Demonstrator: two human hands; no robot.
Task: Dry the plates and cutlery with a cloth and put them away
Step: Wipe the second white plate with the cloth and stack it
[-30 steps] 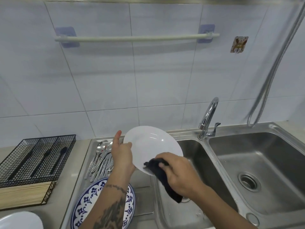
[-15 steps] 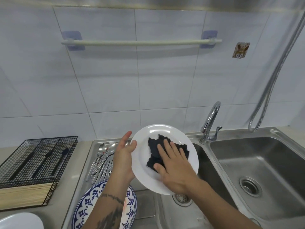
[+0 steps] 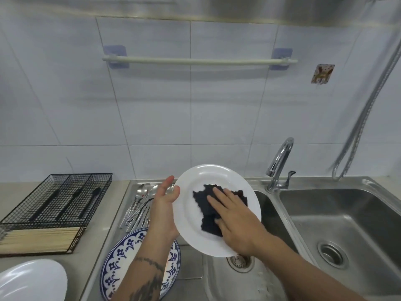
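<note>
A white plate [image 3: 217,179] is held tilted above the left sink basin, its face toward me. My left hand [image 3: 163,210] grips its left rim, thumb on the front. My right hand [image 3: 234,222] lies flat, fingers spread, pressing a dark cloth [image 3: 206,205] against the plate's inner face. Below on the draining board lie a blue-patterned plate [image 3: 121,259], partly hidden by my left forearm, and a pile of several spoons and other cutlery [image 3: 138,205].
A black wire cutlery tray [image 3: 58,198] with dark utensils stands on the counter at left, over a bundle of chopsticks [image 3: 41,238]. Another white plate [image 3: 30,279] sits at bottom left. The tap [image 3: 280,161] stands between two steel basins [image 3: 342,216]; a rail [image 3: 199,61] hangs on the wall.
The plate turned from its back facing me to its inner face. My right hand went from gripping the bunched cloth at the rim to pressing it flat inside the plate.
</note>
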